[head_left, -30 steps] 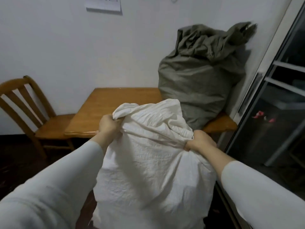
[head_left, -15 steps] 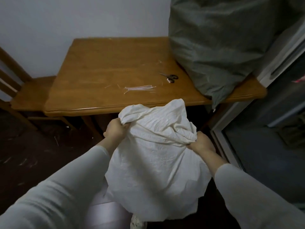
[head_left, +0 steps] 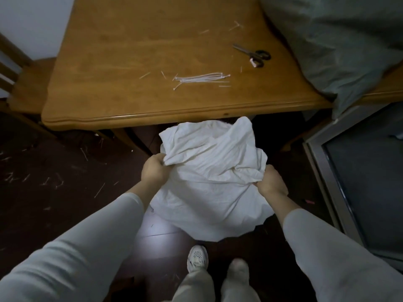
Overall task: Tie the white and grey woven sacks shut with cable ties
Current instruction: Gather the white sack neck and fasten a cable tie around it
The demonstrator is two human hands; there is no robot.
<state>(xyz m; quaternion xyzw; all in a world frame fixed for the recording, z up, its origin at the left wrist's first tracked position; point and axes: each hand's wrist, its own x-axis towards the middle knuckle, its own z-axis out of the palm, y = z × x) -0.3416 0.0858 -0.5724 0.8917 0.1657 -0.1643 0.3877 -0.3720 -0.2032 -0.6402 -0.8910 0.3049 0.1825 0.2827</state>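
Both hands (head_left: 154, 171) (head_left: 271, 183) — tight round white sack (head_left: 213, 192)

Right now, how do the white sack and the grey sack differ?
The white sack is lower, in front of the table; the grey sack sits on the table. The left hand and right hand grip the white sack's top; nothing touches the grey sack. Both are wrinkled.

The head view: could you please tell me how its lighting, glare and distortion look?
In the head view the room is dim and the floor nearly black, save one pale glare patch beside the white sack; the wide lens bows the table edge and stretches the sleeves at the bottom corners; the cable ties look sharp.
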